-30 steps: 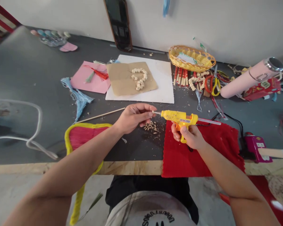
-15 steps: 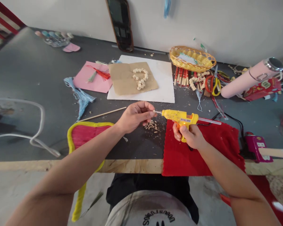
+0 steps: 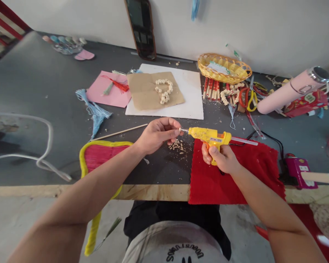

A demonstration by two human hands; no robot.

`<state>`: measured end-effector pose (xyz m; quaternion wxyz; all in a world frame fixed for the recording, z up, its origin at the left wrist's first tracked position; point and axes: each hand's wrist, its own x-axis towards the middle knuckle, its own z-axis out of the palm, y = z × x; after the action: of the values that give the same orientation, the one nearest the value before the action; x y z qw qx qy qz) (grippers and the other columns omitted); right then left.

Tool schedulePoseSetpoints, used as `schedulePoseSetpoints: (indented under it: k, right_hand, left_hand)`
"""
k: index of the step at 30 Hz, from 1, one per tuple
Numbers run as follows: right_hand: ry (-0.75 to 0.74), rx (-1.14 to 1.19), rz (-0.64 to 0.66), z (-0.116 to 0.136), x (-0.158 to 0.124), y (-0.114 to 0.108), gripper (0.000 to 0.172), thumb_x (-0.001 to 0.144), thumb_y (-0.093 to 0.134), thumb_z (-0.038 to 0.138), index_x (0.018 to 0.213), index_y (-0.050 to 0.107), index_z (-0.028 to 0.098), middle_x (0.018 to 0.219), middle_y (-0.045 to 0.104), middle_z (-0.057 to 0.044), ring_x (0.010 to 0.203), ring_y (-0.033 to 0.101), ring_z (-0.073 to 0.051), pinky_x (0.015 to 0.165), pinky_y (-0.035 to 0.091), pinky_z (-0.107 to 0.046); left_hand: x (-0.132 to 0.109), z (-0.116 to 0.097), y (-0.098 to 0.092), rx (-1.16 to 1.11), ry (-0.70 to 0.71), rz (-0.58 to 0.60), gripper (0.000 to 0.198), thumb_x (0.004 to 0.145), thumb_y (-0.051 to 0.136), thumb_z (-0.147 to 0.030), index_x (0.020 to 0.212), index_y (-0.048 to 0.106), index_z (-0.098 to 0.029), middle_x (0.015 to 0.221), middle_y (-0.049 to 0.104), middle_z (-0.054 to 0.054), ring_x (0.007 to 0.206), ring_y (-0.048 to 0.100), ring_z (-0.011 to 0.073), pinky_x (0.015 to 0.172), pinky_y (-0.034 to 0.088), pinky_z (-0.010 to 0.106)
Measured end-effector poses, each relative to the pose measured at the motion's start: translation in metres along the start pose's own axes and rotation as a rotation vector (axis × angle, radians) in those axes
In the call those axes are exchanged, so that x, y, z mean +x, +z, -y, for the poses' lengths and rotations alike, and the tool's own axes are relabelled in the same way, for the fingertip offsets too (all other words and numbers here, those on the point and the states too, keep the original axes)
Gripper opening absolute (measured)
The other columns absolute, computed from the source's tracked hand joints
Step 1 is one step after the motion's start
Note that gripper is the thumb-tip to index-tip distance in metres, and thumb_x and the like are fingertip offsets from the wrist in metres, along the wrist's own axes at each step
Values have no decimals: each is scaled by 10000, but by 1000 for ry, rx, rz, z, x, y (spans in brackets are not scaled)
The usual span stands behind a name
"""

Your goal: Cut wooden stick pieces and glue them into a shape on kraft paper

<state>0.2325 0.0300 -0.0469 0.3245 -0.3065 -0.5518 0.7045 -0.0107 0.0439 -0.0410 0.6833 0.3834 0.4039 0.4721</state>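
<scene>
Red cloth (image 3: 252, 171) lies under the right hand (image 3: 223, 157), perhaps shielding the table (image 3: 153, 173); loose bits (image 3: 176, 147) lie below the left hand (image 3: 160, 135), seemingly for easy reach. The right hand wraps the grip of a yellow glue gun (image 3: 205, 134), its nozzle (image 3: 185, 130) facing a tiny pale piece (image 3: 180, 129) the left hand pinches. Beyond, brown paper (image 3: 142, 96) bears a curved cluster (image 3: 165, 97).

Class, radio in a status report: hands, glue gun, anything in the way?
Right hand gripping glue gun. Left hand pinching pale piece at nozzle. Nothing visible between piece and nozzle.
</scene>
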Motion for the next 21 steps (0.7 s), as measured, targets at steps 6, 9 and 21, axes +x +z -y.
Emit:
schedulePoseSetpoints:
  k: [6, 9, 21]
  right_hand:
    - [3, 13, 18, -4, -1, -2, 374, 922, 557, 520, 753, 531, 188, 662, 456, 28, 521, 430, -74, 483, 411, -244]
    - [16, 4, 11, -8, -2, -4, 378, 921, 551, 532, 757, 539, 191, 667, 458, 24, 531, 418, -80, 493, 419, -251]
    - [9, 5, 16, -8, -2, -5, 378, 929, 543, 523, 737, 526, 198, 652, 445, 27, 532, 412, -83, 495, 420, -251]
  left_hand:
    - [0, -1, 0, 8, 2, -2, 287, 665, 846, -246, 835, 646, -128, 722, 716, 36, 462, 530, 46, 399, 417, 149]
    - [0, -1, 0, 22, 6, 1, 284, 672, 840, -251, 841, 646, -130, 727, 717, 35, 464, 524, 46, 401, 418, 152]
    - [1, 1, -1, 33, 16, 1, 295, 672, 852, -285, 838, 656, -141, 734, 721, 36, 455, 505, 43, 402, 411, 158]
